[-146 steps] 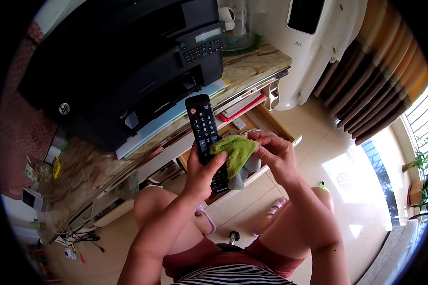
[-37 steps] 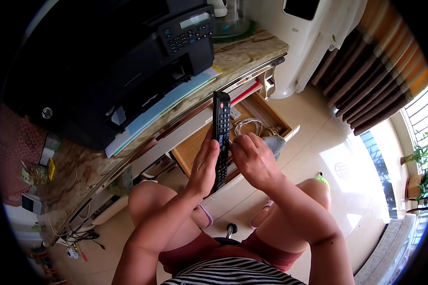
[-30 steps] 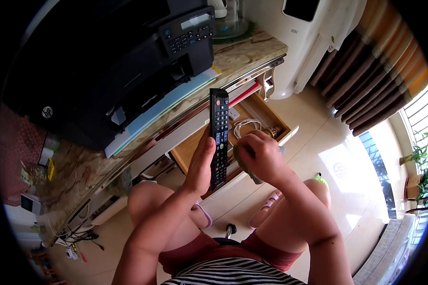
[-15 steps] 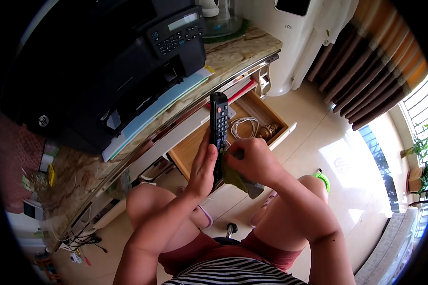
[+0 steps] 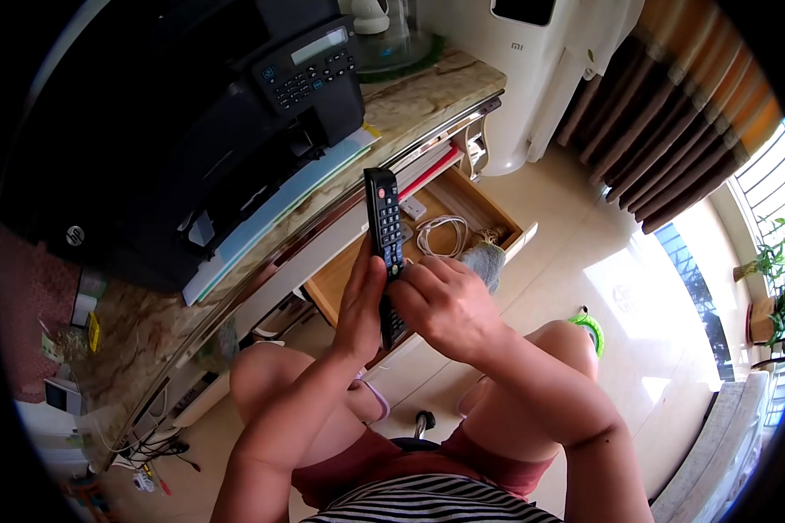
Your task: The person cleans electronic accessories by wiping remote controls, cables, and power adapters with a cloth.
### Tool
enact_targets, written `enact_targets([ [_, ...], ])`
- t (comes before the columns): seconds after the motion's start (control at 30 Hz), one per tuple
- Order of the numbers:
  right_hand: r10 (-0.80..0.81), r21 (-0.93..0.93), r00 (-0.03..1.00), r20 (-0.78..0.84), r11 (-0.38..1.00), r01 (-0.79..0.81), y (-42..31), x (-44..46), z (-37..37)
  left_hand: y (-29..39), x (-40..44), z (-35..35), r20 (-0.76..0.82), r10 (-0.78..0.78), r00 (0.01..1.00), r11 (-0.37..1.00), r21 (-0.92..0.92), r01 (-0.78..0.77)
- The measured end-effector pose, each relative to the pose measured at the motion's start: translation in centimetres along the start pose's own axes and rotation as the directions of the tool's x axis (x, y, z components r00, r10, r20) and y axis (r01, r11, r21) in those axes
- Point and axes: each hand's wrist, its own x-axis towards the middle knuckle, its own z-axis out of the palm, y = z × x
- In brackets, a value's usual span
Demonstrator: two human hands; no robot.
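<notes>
In the head view, the remote [image 5: 385, 209] is upright near the middle of the frame, keys showing, its lower part partly covered by the hands. The left hand [image 5: 360, 307] holds it from the left side. The right hand [image 5: 447, 307] is curled at its keys, gripping a cloth [image 5: 486, 264] that pokes out beyond the knuckles. Behind them is an open drawer [image 5: 342, 281] with a white cable [image 5: 441, 235]; the printer [image 5: 157, 148] stands on the surface [image 5: 440, 83], upper left.

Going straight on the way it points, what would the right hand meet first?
The remote held in the left hand; the right hand looks close beside it, though whether they touch is unclear.
</notes>
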Motion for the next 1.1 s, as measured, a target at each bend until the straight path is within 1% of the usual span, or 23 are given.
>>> enact_targets([
  [0.13,-0.057,-0.08,0.998,0.028,0.995,0.059,-0.2,0.1,0.4,-0.1,-0.2,-0.7,-0.007,-0.047,0.999,0.998,-0.051,0.046],
  [0.23,-0.038,-0.112,0.997,0.066,0.993,0.045,-0.2,-0.3,0.7,0.0,-0.4,-1.0,-0.026,-0.063,0.998,0.998,-0.009,0.063],
  [0.3,-0.044,-0.102,0.997,0.067,0.993,0.05,0.0,-0.3,0.7,0.4,-0.5,-0.6,-0.05,-0.038,0.998,0.999,0.023,0.039],
  [0.37,-0.052,-0.093,0.996,0.067,0.994,0.058,0.1,-0.4,0.8,0.5,-0.6,-0.6,-0.043,-0.046,0.998,0.999,0.024,0.047],
  [0.43,-0.051,-0.136,0.996,0.069,0.989,0.06,0.2,-0.7,0.8,0.6,-0.7,-0.6,-0.032,-0.053,0.998,0.998,0.028,0.054],
  [0.53,-0.028,-0.13,0.995,0.095,0.991,0.04,1.1,-1.4,1.1,0.9,-0.9,-0.5,-0.046,-0.057,0.997,0.998,0.014,0.057],
  [0.57,-0.004,-0.119,0.991,0.134,0.993,0.02,1.4,-1.6,1.2,1.3,-1.0,-0.4,-0.015,-0.084,0.996,0.996,-0.027,0.083],
  [0.6,-0.003,-0.119,0.991,0.135,0.993,0.02,1.6,-1.8,1.4,1.8,-1.2,-0.3,0.016,-0.109,0.994,0.992,-0.067,0.109],
  [0.63,0.065,-0.07,0.987,0.145,0.996,-0.056,1.8,-2.0,1.8,2.1,-1.1,0.1,0.01,-0.076,0.997,0.997,-0.021,0.076],
  [0.67,0.131,-0.021,0.978,0.16,0.991,-0.13,1.9,-2.1,1.9,2.2,-1.1,-0.1,0.009,-0.074,0.997,0.997,-0.023,0.075],
  [0.7,0.273,0.08,0.948,0.165,0.954,-0.288,1.9,-1.9,1.8,2.2,-1.1,-0.3,0.018,-0.062,0.998,0.998,0.012,0.062],
  [0.73,0.268,0.08,0.949,0.168,0.956,-0.284,1.9,-1.7,1.3,2.2,-1.1,-0.5,0.026,-0.05,0.998,0.998,0.047,0.049],
  [0.77,0.362,0.251,0.902,0.235,0.874,-0.416,1.9,-1.4,0.5,2.2,-1.0,-0.7,0.022,-0.049,0.999,0.998,0.045,0.048],
  [0.8,0.436,0.399,0.842,0.318,0.744,-0.536,1.9,-1.1,-0.2,2.1,-0.8,-0.9,0.017,-0.018,1.0,0.996,0.09,0.016],
  [0.83,0.46,0.466,0.826,0.326,0.682,-0.564,1.7,-0.8,-0.6,2.0,-0.8,-1.0,0.016,0.013,1.0,0.991,0.136,-0.015],
  [0.87,0.462,0.465,0.825,0.326,0.681,-0.565,1.4,-0.4,-0.9,1.9,-0.8,-1.0,0.017,0.011,1.0,0.991,0.136,-0.014],
  [0.93,0.496,0.481,0.795,0.349,0.633,-0.606,0.9,0.2,-1.2,2.0,-0.8,-0.8,0.102,0.029,0.994,0.989,0.143,-0.044],
  [0.97,0.507,0.474,0.788,0.35,0.629,-0.616,0.8,0.3,-1.1,2.1,-1.0,-0.2,0.097,0.092,0.991,0.971,0.21,-0.111],
  [1.0,0.509,0.474,0.788,0.346,0.63,-0.615,0.8,0.4,-0.9,2.0,-1.0,-0.2,0.102,0.093,0.99,0.971,0.211,-0.113],
  [1.07,0.524,0.465,0.783,0.336,0.631,-0.622,0.6,0.5,-0.7,1.6,-0.9,-0.4,0.061,0.115,0.991,0.968,0.218,-0.126],
  [1.1,0.528,0.456,0.771,0.356,0.623,-0.636,0.4,0.5,-0.7,1.4,-0.9,-0.7,0.058,0.121,0.991,0.967,0.219,-0.131],
])
